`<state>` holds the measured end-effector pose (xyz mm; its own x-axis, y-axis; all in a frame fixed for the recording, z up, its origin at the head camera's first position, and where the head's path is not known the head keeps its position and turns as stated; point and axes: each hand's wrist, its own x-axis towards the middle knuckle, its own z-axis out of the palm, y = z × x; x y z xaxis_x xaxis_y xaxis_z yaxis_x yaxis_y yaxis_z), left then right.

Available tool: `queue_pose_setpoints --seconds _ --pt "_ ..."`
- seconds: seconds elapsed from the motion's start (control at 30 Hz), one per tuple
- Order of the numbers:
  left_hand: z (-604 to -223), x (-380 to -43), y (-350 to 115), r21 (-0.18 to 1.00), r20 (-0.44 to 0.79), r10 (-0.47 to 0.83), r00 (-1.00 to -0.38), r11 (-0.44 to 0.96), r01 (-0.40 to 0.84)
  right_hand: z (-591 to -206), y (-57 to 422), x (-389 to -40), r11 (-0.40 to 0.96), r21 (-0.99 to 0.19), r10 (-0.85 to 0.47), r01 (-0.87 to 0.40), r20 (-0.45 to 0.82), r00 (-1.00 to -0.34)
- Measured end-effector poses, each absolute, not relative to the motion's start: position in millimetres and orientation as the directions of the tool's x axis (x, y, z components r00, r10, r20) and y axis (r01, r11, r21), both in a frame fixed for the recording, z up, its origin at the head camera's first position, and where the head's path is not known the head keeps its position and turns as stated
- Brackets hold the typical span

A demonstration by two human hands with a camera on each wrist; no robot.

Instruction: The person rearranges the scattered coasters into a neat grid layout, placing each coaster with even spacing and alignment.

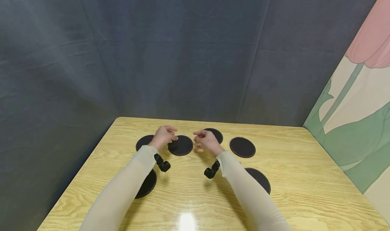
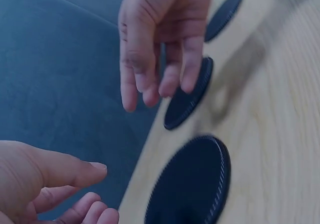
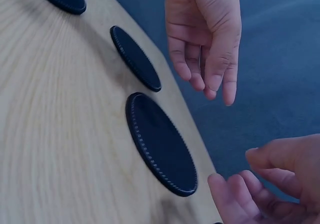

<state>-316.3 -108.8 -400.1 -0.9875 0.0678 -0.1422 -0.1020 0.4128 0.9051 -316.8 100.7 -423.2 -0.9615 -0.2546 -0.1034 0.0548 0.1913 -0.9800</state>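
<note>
Both hands hover over the far half of a wooden table with nothing in their grasp. My left hand (image 1: 165,136) is near a round black coaster (image 1: 182,147) with a stitched rim, its fingers loosely bent. On the other side of that coaster hangs my right hand (image 1: 207,142), fingers also bent and apart. It partly covers another black coaster (image 1: 217,135) behind it. In the left wrist view the right hand (image 2: 165,39) faces the left hand (image 2: 55,184) across a gap. The right wrist view likewise has bare space between the fingers of each hand.
More black coasters lie around: one at the far left (image 1: 143,141), one beneath the left forearm (image 1: 148,185), one right of the right hand (image 1: 242,147), one by the right sleeve (image 1: 260,181). A dark curtain (image 1: 182,55) stands behind the table (image 1: 304,163).
</note>
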Motion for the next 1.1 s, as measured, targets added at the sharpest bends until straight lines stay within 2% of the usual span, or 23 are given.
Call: queue_pose_setpoints --seconds 0.43,0.8,1.1 --pt "-382 -312 -81 0.961 -0.065 0.129 -0.990 0.274 -0.028 -401 135 -312 0.172 -0.985 -0.259 -0.008 -0.037 -0.965" --pt "-389 -318 -56 0.968 -0.032 0.145 -0.989 0.249 0.005 -400 169 -313 0.163 -0.984 -0.227 -0.069 0.031 -0.973" --pt "-397 -330 -34 0.975 -0.041 0.128 -0.991 0.221 -0.012 -412 189 -318 0.216 -0.976 -0.202 -0.032 -0.012 -0.979"
